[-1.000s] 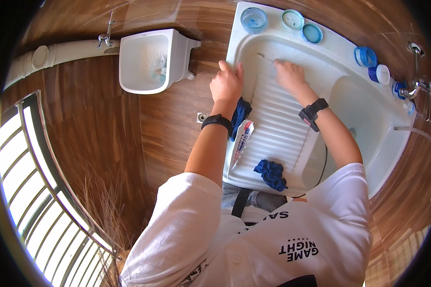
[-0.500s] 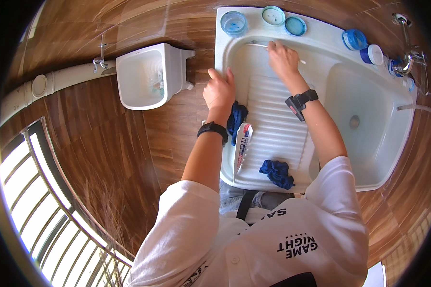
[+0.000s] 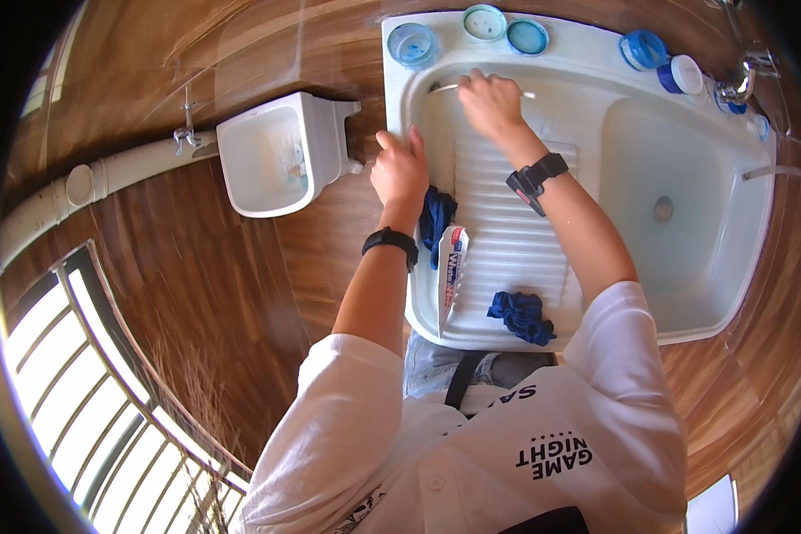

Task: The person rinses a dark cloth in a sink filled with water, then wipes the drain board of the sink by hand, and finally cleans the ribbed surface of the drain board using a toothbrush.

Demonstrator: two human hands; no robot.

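Observation:
My right hand is closed around a thin white stick-like tool over the far left part of the white washbasin. The tool's far tip looks dark and lies close to the basin's inner wall; it resembles a slim brush. At the basin's left rim rests my left hand, thumb and forefinger apart, holding nothing that shows. Just below it, a dark blue cloth drapes over that rim. A white toothpaste box leans beside the cloth, and a second crumpled blue cloth lies on the ribbed washboard near my body.
Along the back ledge stand a clear bluish tub, two round teal-stained lids, a blue jar and a white-lidded jar. A metal tap juts in at right. A white mop sink stands left.
My right hand has shifted slightly left and up with the tool, whose dark tip now shows. The whole view has moved a little; my left hand stays at the rim.

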